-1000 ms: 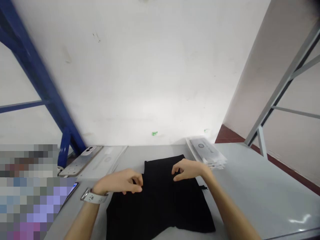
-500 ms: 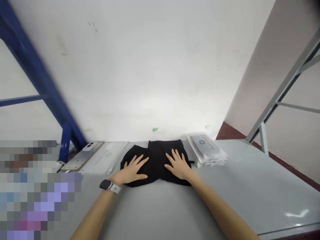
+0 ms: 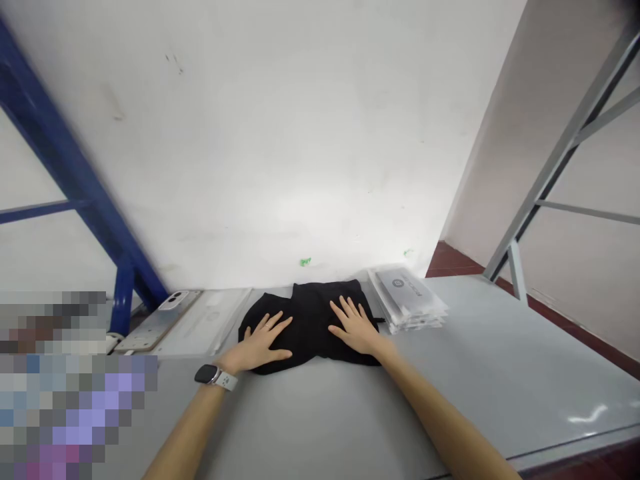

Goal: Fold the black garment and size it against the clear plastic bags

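Note:
A black garment (image 3: 311, 320) lies spread on the grey table (image 3: 310, 413), close to the wall. Its exact kind I cannot make out. My left hand (image 3: 261, 343) rests flat on its left part, fingers spread, with a watch on the wrist. On the right part lies my right hand (image 3: 356, 328), palm down and fingers apart. Neither hand grips the cloth. A small dark strip sticks out from the garment's right edge.
Right of the garment sits a stack of clear plastic bags (image 3: 407, 299). More flat plastic bags (image 3: 207, 323) lie to the left, with a phone (image 3: 155, 320) on them. A blue metal post (image 3: 85, 180) rises at left, a grey frame (image 3: 540, 177) at right. The lower left corner is pixelated.
The whole view has shifted slightly with the head. Both hands stay flat on the black garment in nearly the same places.

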{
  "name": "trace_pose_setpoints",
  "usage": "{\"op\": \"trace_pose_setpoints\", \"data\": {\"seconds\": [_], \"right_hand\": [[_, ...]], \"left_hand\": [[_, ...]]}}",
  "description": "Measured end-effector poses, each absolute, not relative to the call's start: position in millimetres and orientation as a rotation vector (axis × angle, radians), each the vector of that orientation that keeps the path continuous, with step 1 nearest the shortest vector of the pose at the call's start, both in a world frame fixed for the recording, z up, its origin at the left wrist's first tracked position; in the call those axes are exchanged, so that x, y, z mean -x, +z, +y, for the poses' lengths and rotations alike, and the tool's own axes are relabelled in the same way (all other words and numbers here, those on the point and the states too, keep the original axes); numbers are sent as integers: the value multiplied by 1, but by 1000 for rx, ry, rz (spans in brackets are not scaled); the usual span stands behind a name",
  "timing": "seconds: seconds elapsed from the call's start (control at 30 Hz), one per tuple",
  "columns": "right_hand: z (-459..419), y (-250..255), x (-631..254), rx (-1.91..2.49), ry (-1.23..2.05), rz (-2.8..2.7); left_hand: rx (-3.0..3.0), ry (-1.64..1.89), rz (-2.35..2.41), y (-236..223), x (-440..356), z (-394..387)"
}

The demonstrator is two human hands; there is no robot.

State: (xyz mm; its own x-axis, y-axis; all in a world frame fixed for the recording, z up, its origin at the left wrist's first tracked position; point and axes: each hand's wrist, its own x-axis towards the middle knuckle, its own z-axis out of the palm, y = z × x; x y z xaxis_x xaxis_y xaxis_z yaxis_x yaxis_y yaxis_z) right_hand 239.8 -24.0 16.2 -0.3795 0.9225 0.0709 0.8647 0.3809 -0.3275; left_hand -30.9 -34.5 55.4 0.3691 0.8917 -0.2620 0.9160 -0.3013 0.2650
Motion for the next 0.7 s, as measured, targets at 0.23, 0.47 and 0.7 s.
{"op": "trace_pose_setpoints", "data": {"seconds": [0.23, 0.47, 0.7], "right_hand": [[-30, 52, -264, 1850, -362, -2010], [-31, 45, -302, 2081, -438, -1838], [-42, 76, -294, 1903, -300, -1741]], "left_hand": [[-2324, 90, 1598, 48, 36, -27], [-2378, 226, 1618, 47, 37, -25], [-2429, 568, 1407, 64, 12, -41]]}}
